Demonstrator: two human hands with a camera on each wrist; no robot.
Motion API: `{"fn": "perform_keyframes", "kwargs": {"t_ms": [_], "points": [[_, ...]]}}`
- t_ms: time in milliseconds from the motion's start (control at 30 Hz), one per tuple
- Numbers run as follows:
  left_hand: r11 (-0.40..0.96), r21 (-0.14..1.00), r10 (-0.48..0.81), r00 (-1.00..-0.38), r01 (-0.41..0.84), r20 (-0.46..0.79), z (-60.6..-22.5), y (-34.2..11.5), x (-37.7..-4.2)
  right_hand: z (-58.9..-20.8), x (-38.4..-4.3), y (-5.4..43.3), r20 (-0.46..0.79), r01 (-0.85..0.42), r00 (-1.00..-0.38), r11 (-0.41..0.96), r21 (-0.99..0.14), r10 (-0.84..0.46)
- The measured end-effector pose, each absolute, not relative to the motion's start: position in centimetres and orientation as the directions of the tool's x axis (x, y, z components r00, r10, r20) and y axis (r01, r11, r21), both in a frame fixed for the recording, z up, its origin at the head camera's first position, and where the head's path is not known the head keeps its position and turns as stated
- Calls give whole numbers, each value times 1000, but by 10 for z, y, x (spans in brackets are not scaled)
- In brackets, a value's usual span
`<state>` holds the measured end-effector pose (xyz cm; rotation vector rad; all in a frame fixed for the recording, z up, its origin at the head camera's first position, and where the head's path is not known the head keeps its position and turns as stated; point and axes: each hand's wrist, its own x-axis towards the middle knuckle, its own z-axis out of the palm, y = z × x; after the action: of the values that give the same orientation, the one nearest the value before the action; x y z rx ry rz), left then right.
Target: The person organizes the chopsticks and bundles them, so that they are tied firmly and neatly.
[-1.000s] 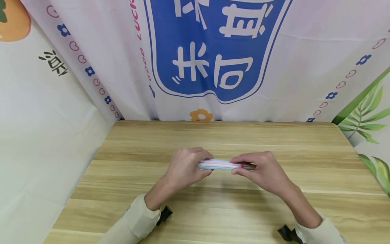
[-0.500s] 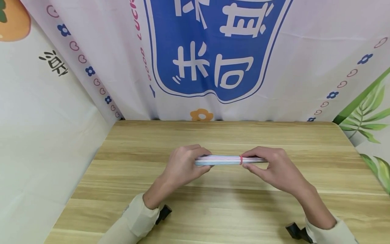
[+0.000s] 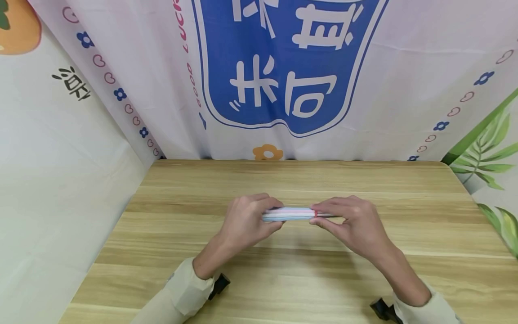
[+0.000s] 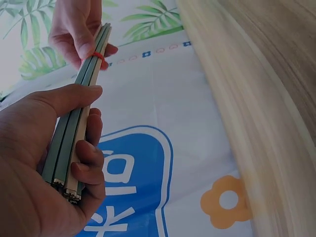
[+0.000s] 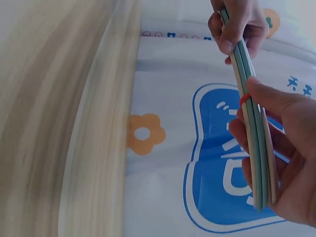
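Note:
A bundle of thin pastel sticks (image 3: 293,213), blue, pink and white, is held level above the table by both hands. My left hand (image 3: 244,218) grips its left end, the thumb along one side and the fingers curled round the other. A red rubber band (image 3: 316,213) circles the bundle toward its right end. At that band, my right hand (image 3: 358,225) pinches the bundle between thumb and fingers. In the left wrist view the sticks (image 4: 69,133) look grey-green and pale wood, their near ends bunched together. The right wrist view shows the right thumb beside the band (image 5: 245,98).
A wood-grain table (image 3: 194,189) lies under the hands. Behind it hangs a white cloth (image 3: 404,90) with a blue printed sign. A black wrist mount (image 3: 219,286) sits at the left cuff, and another mount (image 3: 384,309) at the right.
The right hand first moved a little to the right along the bundle, then back left with the red band now nearer the left hand. The left hand kept its grip and barely shifted.

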<state>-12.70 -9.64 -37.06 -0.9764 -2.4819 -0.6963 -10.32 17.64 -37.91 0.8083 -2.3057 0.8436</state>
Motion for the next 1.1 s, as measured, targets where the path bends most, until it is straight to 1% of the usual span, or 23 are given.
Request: {"fn": "perform_keyframes", "kwargs": {"t_ms": [200, 300, 500, 600, 733, 967, 1100], "points": [[626, 286, 539, -668, 725, 514, -372, -93, -125, -382, -102, 165, 616, -698, -689, 575, -426, -380], [624, 296, 547, -674, 724, 496, -373, -92, -125, -380, -101, 165, 575, -688, -709, 580, -437, -408], [622, 342, 526, -700, 704, 483, -372, -94, -126, -371, -100, 183, 512, -640, -756, 621, -452, -408], [618, 346, 521, -698, 706, 492, -371, -96, -127, -370, -101, 188, 511, -651, -748, 617, -442, -423], [616, 334, 524, -688, 713, 503, -371, -97, -128, -373, -102, 187, 542, -679, -722, 589, -438, -430], [620, 331, 513, -686, 712, 515, -370, -96, -126, -375, -101, 179, 616, -715, -680, 545, -438, -398], [619, 322, 516, -680, 717, 522, -371, -95, -125, -376, -100, 174, 632, -714, -680, 532, -455, -372]]}}
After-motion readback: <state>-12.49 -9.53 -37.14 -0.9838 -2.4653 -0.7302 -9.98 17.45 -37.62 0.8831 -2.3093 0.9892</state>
